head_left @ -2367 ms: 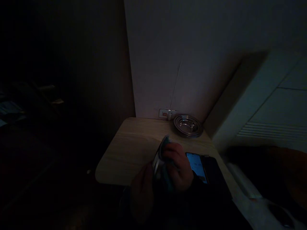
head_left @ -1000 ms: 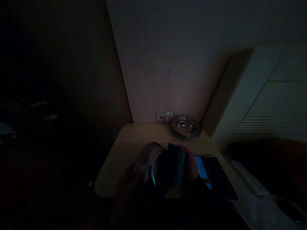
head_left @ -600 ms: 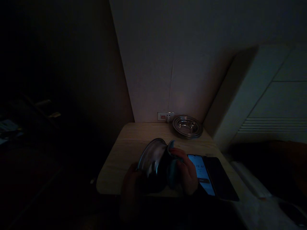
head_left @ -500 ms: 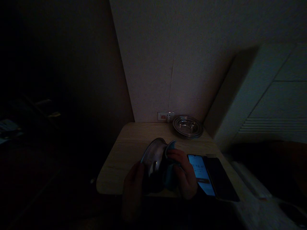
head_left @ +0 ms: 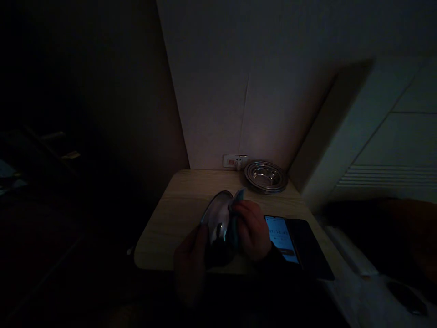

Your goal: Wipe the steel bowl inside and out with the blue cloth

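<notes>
Two bare hands are nearest to me on the feed, both busy with one metal bowl (head_left: 215,221), tilted up between them above the near part of the table (head_left: 170,207); I can't tell whether its base touches the wood. My left hand (head_left: 191,262) pinches the rim at its near left side, thumb and fingers closed on a narrow strip of metal. My right hand (head_left: 253,231) is curled round a teal cloth (head_left: 234,232), bunched against the bowl's right side, one corner poking up past the fingers.

I judge that left pinch the weak point: if the cloth pressed hard or dragged sideways, the smooth bowl could twist out. Being so close to the near edge, it might drop off the table rather than land on it. The gloom makes this worse, because I can't make out the lower fingers or the bowl's underside.

Just beyond the right wrist lies a lit phone (head_left: 280,238), with a dark flat cover (head_left: 310,246) beside it. A wide elbow swing could shove either one toward the near edge.

Farther back, a stack of metal dishes (head_left: 266,176) sits near the wall socket (head_left: 235,161), well apart from both hands. I see little risk there, unless a slipping bowl skidded that far and clattered into it.
</notes>
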Demonstrator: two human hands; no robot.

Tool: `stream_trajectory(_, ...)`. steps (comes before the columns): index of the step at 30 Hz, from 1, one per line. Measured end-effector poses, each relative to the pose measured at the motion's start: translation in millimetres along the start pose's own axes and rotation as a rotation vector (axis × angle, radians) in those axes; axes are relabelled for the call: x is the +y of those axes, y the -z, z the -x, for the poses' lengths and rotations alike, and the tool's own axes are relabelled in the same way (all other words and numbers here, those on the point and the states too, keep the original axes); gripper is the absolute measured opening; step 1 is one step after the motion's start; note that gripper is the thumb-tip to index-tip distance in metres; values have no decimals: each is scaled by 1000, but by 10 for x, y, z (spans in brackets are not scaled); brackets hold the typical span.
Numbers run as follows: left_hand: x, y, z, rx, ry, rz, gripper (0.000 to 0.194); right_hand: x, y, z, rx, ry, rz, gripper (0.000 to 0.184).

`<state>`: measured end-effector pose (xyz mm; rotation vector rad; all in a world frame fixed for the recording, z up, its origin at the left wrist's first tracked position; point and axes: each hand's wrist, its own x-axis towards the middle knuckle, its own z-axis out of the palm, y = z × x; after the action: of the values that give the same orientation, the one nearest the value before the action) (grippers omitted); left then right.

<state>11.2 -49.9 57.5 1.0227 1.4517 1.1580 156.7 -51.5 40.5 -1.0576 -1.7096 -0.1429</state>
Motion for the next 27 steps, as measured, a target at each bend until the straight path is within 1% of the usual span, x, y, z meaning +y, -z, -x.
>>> stream_trajectory(1,-9,1,2,7,-1,-2,41,1,-8,-8,13,-24,5,33)
stream_trajectory(2,-18,2,4,13,-2,-7,40,1,-15,-16,5,-15,4,33)
stream_trajectory(4,-27,5,10,19,-17,-22,39,0,-31,-34,-36,88,-20,33)
stream_trajectory(5,-25,6,13,21,-21,-25,40,3,-38,-43,-36,119,-29,34)
stream_trajectory(7,-12,7,20,41,-15,-29,42,11,-48,-61,9,87,-35,34)
stream_trajectory(9,6,7,27,54,6,-36,41,21,-50,-72,13,34,-36,34)
stream_trajectory(11,15,5,31,54,8,-31,38,31,-49,-76,-35,84,-45,33)
stream_trajectory(13,8,0,27,40,-3,1,38,44,-50,-81,-32,114,-39,32)
stream_trajectory(16,-18,-7,15,52,1,13,40,51,-56,-86,20,31,-15,32)
stream_trajectory(17,-25,-9,13,57,8,3,41,48,-58,-86,4,37,-15,32)
stream_trajectory(19,-25,-14,13,61,17,5,41,41,-60,-83,-41,108,-28,33)
stream_trajectory(20,-20,-17,15,61,16,17,41,39,-61,-82,-38,120,-30,32)
stream_trajectory(23,2,-17,21,71,2,38,41,38,-64,-75,4,51,-23,31)
stream_trajectory(24,3,-14,21,63,0,31,41,35,-65,-69,-4,48,-23,31)
stream_trajectory(27,-24,-1,15,52,1,19,41,18,-72,-42,-43,132,-39,30)
